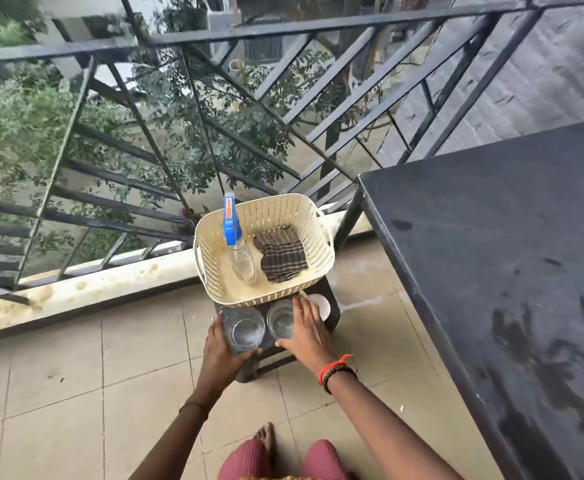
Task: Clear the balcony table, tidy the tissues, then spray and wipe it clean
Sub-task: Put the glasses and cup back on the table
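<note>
head view, one frame.

- low dark stool [334, 306] sits lower centre of the frame. cream basket [276, 211] takes its far part; two clear tumblers stand side by side on the near strip.
- my left hand [219, 355] is wrapped on the left glass [244, 332]: fingers round its outer wall, thumb tucked across the near side.
- my right hand [309, 332] is on the right glass [281, 320]: fingers together, laid along its right wall, thumb hooked round the near side. both grips are sideways, low on the wall, which suits setting down on a narrow ledge without tipping.
- the glasses nearly touch each other and the basket rim. little room is left, so they sit packed tight.
- white round thing [320, 304] lies just beyond my right fingers; i cannot tell what it is.
- spray bottle [237, 251] leans in the basket's left side, blue head up. striped cloth [282, 259] lies beside it. both look untouched.
- table [491, 254] fills the right of the frame, top bare where it shows but smeared. no tissues in view.
- judgement: clearing step is near its end; spraying and wiping not begun.
</note>
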A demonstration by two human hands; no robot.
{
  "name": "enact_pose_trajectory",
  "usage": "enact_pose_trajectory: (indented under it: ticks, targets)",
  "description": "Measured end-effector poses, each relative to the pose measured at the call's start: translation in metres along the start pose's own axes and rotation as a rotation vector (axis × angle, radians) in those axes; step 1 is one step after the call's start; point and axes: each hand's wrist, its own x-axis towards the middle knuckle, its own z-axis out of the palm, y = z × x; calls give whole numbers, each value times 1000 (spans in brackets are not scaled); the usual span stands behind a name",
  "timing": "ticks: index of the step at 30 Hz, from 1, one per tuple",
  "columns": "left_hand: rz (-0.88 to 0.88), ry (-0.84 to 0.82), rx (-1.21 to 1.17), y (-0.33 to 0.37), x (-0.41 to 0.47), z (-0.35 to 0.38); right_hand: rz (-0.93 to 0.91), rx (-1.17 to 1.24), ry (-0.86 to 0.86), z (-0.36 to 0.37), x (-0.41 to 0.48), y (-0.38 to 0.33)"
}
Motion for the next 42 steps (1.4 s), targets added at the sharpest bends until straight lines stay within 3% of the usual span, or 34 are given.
enact_pose_trajectory:
  ticks: [5,11,25,42]
  targets:
    - [17,-69,-27,-33,26,12,-21,-12,-23,6,7,0]
    - [63,-30,-111,9,5,1,-19,-5,-4,6,8,-1]
    - [57,20,-67,13,-27,-23,-18,69,18,-5,-23,-5]
    - [333,54,20,128,-92,-94,-25,167,204,-133,-103,-49]
